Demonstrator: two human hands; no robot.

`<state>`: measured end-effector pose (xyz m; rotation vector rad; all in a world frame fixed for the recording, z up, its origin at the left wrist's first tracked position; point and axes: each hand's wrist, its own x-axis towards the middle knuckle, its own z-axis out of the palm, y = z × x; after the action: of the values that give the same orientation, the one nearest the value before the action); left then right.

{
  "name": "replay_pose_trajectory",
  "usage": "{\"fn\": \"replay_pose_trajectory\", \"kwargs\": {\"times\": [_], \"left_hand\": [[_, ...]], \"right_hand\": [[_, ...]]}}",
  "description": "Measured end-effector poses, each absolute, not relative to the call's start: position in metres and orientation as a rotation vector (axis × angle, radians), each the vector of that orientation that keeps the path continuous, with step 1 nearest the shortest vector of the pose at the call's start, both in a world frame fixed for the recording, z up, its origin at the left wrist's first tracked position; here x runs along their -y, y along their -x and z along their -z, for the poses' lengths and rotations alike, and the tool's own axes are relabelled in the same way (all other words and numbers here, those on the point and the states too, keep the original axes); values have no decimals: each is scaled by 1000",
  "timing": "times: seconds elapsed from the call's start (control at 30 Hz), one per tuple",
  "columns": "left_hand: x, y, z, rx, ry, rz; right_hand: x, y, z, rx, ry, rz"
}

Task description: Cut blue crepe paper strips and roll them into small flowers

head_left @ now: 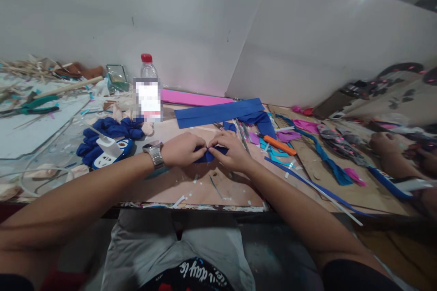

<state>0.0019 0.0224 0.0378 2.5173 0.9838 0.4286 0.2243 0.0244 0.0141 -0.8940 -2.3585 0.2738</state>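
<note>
A small piece of dark blue fabric (205, 156) is pinched between both hands above the middle of the table. My left hand (184, 149), with a metal watch (156, 153) on its wrist, grips it by thumb and fingers. From the other side my right hand (229, 151) holds the same piece, its thumb close to the left thumb. Beyond the hands lies a long flat blue fabric strip (218, 113). Scissors (243, 134) rest just past my right hand, partly hidden, and an orange-handled cutter (279, 145) is to their right.
On the left, gathered blue fabric pieces (111, 128) surround a white-and-blue power strip (111, 158) with a plugged-in charger. A red-capped bottle (147, 72) stands behind. Green-handled pliers (34, 105) lie far left. Fabric scraps (307, 126) spread rightward, near another person's hand (385, 143).
</note>
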Motion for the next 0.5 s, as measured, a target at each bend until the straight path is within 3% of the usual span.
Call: {"fn": "replay_pose_trajectory", "kwargs": {"times": [0.37, 0.5], "left_hand": [[-33, 8, -38, -727, -1845, -219], [-37, 9, -31, -687, -1933, -244]], "right_hand": [[-25, -225, -15, 2366, 887, -302], [-23, -225, -16, 2435, 833, -374]]}}
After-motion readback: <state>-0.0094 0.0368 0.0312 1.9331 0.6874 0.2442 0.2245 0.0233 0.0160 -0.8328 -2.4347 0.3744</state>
